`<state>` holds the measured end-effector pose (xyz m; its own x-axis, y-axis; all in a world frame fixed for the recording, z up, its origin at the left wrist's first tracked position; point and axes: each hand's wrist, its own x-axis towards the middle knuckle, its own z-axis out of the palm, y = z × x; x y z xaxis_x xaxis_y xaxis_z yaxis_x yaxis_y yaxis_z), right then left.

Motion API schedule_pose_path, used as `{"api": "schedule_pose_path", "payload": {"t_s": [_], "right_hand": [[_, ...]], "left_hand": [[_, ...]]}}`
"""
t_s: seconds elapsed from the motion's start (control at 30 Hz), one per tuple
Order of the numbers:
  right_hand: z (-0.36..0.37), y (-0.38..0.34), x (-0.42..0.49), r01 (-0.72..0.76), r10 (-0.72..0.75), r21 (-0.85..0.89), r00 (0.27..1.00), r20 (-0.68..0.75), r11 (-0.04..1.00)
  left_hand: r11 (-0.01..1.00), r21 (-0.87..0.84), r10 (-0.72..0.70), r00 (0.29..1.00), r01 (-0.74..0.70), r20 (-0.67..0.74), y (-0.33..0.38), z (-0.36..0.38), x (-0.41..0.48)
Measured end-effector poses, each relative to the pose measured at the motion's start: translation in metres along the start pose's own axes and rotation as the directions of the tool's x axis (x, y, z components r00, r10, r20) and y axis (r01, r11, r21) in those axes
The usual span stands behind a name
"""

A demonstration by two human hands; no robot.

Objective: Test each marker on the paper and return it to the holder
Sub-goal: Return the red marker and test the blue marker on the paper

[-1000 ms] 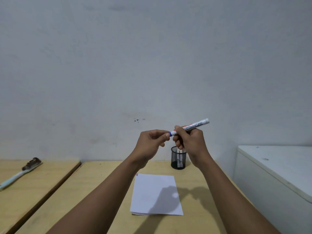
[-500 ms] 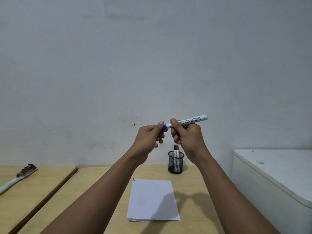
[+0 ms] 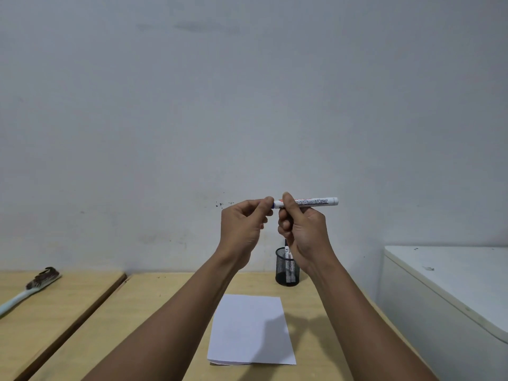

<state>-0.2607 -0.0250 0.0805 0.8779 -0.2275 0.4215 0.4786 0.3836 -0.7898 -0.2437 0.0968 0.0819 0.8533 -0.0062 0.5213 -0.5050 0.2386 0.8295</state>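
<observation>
The marker [image 3: 306,202] is held level in the air above the bench [image 3: 165,312], high over the paper [image 3: 251,329] and the mesh holder [image 3: 287,268] behind it. The right hand [image 3: 303,232] has its fingers closed round the white barrel, and the left hand [image 3: 243,229] pinches the blue cap end. It looks light, stiff and smooth, so gripping mid-barrel and pulling the cap straight off should work best.
</observation>
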Motion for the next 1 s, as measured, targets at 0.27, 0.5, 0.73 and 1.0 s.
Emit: {"api": "schedule_pose_path", "payload": {"t_s": [0.27, 0.5, 0.73, 1.0], "right_hand": [[-0.011, 0.012, 0.003, -0.088, 0.047, -0.299, 0.989, -0.142, 0.95], [-0.045, 0.032, 0.038, 0.33, -0.405, -0.845, 0.902, 0.15, 0.421], [-0.072, 0.054, 0.086, 0.296, -0.313, -0.895, 0.93, 0.192, 0.334], [-0.12, 0.072, 0.149, 0.128, -0.274, -0.842, 0.961, -0.024, 0.525]], "left_hand": [[0.972, 0.208, 0.105, 0.994, -0.104, 0.006, -0.017, -0.006, 0.013], [0.772, 0.569, 0.278, 0.956, -0.282, 0.095, -0.04, 0.002, 0.038], [0.816, 0.503, 0.272, 0.957, -0.284, 0.099, -0.078, 0.013, 0.067], [0.537, 0.811, -0.049, 0.952, -0.23, 0.303, -0.161, 0.004, 0.105]]}}
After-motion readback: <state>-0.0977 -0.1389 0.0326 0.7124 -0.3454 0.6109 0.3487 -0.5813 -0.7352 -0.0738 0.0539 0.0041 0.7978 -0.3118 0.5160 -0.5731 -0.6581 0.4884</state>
